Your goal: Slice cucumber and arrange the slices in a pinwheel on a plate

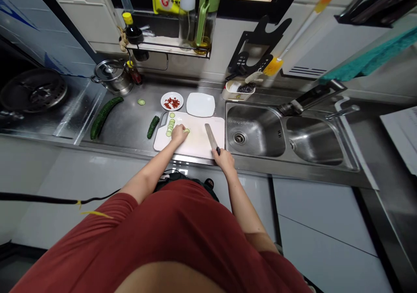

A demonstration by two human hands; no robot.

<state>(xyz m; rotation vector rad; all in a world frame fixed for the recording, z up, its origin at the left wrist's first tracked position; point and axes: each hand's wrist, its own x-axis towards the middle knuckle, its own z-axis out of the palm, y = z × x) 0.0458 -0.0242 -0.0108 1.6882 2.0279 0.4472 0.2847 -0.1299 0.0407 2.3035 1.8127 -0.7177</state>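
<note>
My right hand (224, 159) grips a kitchen knife (211, 135) by its black handle, the blade lying over the right part of the white cutting board (198, 147). On the board's left half, my left hand (179, 134) is closed at a pale green cucumber slice (186, 131), its fingertips on it. Just left of that hand, a row of cucumber slices (170, 127) overlaps along the board. A cut piece of cucumber (153, 127) rests on the steel counter beside the board's grey handle. Farther left lies a long whole cucumber (104, 118).
Behind the board stand a plate of chopped red chili (172, 101) and a white square plate (200, 105). A lone slice (141, 102) sits on the counter. A lidded pot (112, 76) is at the back left; a double sink (256, 130) borders the board's right.
</note>
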